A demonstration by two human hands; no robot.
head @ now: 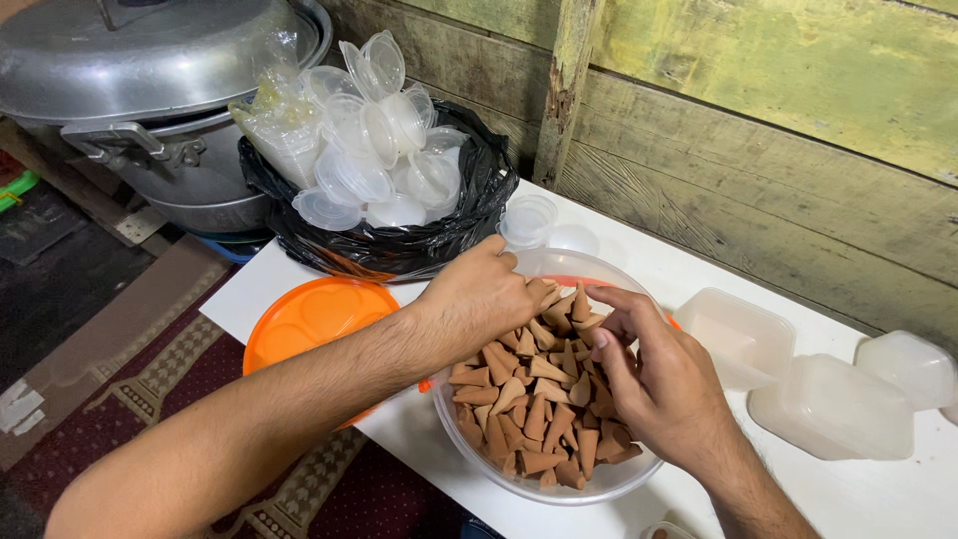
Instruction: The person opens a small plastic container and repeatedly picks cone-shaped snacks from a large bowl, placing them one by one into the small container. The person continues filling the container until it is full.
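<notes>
L hand (479,299) + R hand (654,384) in 1 bowl (599,489) | cones (539,399) uncountable | 3 tubs (833,404)

Both hands reach into a clear round bowl (519,479) heaped with brown cone-shaped pieces (529,409): the left hand (479,294) rests on the far rim with fingers curled among them, and the right hand (654,384) pinches at the pile just beside it. Left of the left hand lies an orange lid (309,319), beyond it a black bag (399,245) of small clear cups (374,150), and right of the right hand stand frosted plastic containers (828,399) on the white worktop (878,499).

Head view, steeply down, close.
</notes>
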